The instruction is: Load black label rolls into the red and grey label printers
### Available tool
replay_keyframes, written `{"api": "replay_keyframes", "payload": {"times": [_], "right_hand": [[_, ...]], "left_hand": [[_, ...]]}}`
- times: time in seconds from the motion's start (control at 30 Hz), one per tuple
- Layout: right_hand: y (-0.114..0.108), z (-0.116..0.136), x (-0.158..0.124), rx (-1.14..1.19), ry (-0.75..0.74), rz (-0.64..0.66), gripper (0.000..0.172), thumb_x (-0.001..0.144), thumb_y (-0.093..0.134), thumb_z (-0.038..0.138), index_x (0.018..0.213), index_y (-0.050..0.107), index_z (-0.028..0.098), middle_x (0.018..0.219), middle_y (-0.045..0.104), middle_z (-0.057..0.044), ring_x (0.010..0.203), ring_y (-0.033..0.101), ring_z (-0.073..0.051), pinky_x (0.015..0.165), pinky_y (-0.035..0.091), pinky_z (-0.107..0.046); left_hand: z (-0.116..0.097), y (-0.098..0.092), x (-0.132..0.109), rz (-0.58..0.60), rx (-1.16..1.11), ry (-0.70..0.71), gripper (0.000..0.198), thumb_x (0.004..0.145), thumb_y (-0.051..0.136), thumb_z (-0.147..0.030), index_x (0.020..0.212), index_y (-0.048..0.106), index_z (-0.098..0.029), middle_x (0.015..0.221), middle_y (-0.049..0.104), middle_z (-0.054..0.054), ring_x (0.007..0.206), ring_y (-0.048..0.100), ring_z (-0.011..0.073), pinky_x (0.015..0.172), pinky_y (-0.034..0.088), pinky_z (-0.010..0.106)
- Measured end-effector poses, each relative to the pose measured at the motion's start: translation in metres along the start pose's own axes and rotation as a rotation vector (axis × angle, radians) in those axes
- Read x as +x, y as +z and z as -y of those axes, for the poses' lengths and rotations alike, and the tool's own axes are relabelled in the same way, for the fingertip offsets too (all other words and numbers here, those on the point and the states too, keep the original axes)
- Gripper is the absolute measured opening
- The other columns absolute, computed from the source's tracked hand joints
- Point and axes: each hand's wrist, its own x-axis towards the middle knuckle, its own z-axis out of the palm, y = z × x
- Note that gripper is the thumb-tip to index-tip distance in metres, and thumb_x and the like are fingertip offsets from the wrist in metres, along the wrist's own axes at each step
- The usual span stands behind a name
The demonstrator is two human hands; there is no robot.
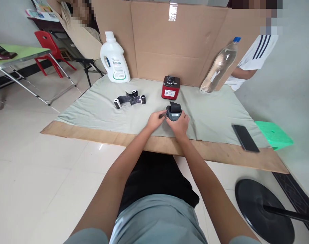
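Note:
Near the table's front edge I hold a small dark grey portable printer, with a strip of black paper curling up from its top. My right hand is closed round its right side and front. At its left side, my left hand has its fingers bent closed against the casing; the exact fingertip contact is too small to see. Just behind stands a red and black box-shaped printer with a white label and black paper on top. Several small rolls of black paper, partly unrolled, lie to the left.
A white detergent bottle and a leaning clear plastic bottle stand before a cardboard screen. A phone lies on the grey cloth at right. Beyond are a green stool, a round black base and two people.

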Motion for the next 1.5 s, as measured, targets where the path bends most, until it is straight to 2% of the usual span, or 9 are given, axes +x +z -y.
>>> {"api": "replay_keyframes", "payload": {"times": [0.33,0.57,0.73,0.9,1.1,1.3,1.37,1.43,1.5], "right_hand": [[-0.004,0.001,-0.003,-0.010,0.019,0.027,0.087,0.068,0.083,0.053,0.136,0.050,0.010,0.123,0.058,-0.024,0.122,0.052,-0.042,0.106,0.045,-0.056],[-0.004,-0.008,0.002,0.227,0.025,0.047,0.053,0.078,0.067,0.048,0.120,0.054,0.019,0.122,0.061,-0.017,0.108,0.061,-0.032,0.096,0.051,-0.050],[0.000,-0.026,0.019,0.458,0.108,0.077,0.038,0.076,0.063,0.043,0.108,0.056,0.023,0.098,0.060,-0.005,0.091,0.060,-0.023,0.094,0.052,-0.044],[0.001,-0.036,0.032,0.539,0.136,0.168,0.036,0.071,0.062,0.039,0.104,0.055,0.025,0.089,0.055,0.000,0.087,0.056,-0.022,0.092,0.049,-0.042],[-0.012,-0.047,0.041,0.617,0.153,0.450,0.049,0.069,0.067,0.036,0.114,0.053,0.024,0.088,0.053,0.002,0.087,0.055,-0.022,0.088,0.049,-0.042],[-0.016,-0.046,0.044,0.627,0.175,0.513,0.060,0.063,0.072,0.032,0.118,0.051,0.025,0.095,0.053,0.001,0.089,0.055,-0.021,0.092,0.051,-0.045],[-0.017,-0.044,0.043,0.626,0.194,0.518,0.061,0.062,0.073,0.032,0.118,0.050,0.024,0.096,0.052,0.001,0.090,0.055,-0.021,0.094,0.051,-0.046],[-0.018,-0.042,0.043,0.619,0.210,0.525,0.062,0.062,0.072,0.033,0.120,0.050,0.024,0.100,0.052,-0.001,0.093,0.056,-0.022,0.096,0.050,-0.046],[-0.018,-0.040,0.041,0.609,0.227,0.530,0.062,0.064,0.071,0.034,0.122,0.050,0.024,0.105,0.052,-0.002,0.097,0.056,-0.022,0.098,0.050,-0.046]], "left_hand": [[0.005,-0.001,0.000,0.058,0.031,0.013,0.047,0.091,0.062,-0.011,0.135,0.074,-0.023,0.132,0.075,0.002,0.127,0.072,0.0260,0.116,0.052,0.037],[0.012,-0.007,0.001,0.077,-0.057,0.019,0.054,0.088,0.056,-0.008,0.138,0.071,-0.023,0.135,0.074,0.001,0.131,0.069,0.0244,0.118,0.051,0.038],[0.012,-0.005,0.002,0.042,-0.099,-0.014,0.041,0.097,0.058,-0.023,0.134,0.074,-0.023,0.138,0.074,0.002,0.134,0.067,0.0247,0.121,0.048,0.039],[0.009,0.001,0.006,0.029,-0.116,-0.019,0.048,0.092,0.068,-0.032,0.139,0.069,-0.021,0.142,0.071,0.008,0.128,0.068,0.0265,0.118,0.049,0.040],[0.008,0.004,0.009,0.053,-0.101,-0.063,0.055,0.088,0.070,-0.029,0.142,0.064,-0.021,0.144,0.066,0.009,0.123,0.068,0.0242,0.118,0.048,0.038],[0.004,0.001,0.007,0.050,-0.111,-0.066,0.057,0.087,0.071,-0.030,0.142,0.064,-0.017,0.143,0.066,0.011,0.118,0.069,0.0225,0.112,0.050,0.033],[0.003,-0.001,0.006,0.035,-0.127,-0.056,0.046,0.091,0.067,-0.033,0.134,0.070,-0.016,0.136,0.070,0.010,0.115,0.069,0.0217,0.108,0.051,0.031],[0.002,-0.002,0.006,0.010,-0.139,-0.067,0.034,0.098,0.058,-0.037,0.113,0.078,-0.015,0.120,0.077,0.009,0.110,0.071,0.0209,0.105,0.051,0.029],[0.001,-0.003,0.006,-0.019,-0.151,-0.096,0.039,0.102,0.049,-0.039,0.091,0.078,-0.015,0.103,0.079,0.007,0.103,0.072,0.0197,0.101,0.052,0.028]]}}
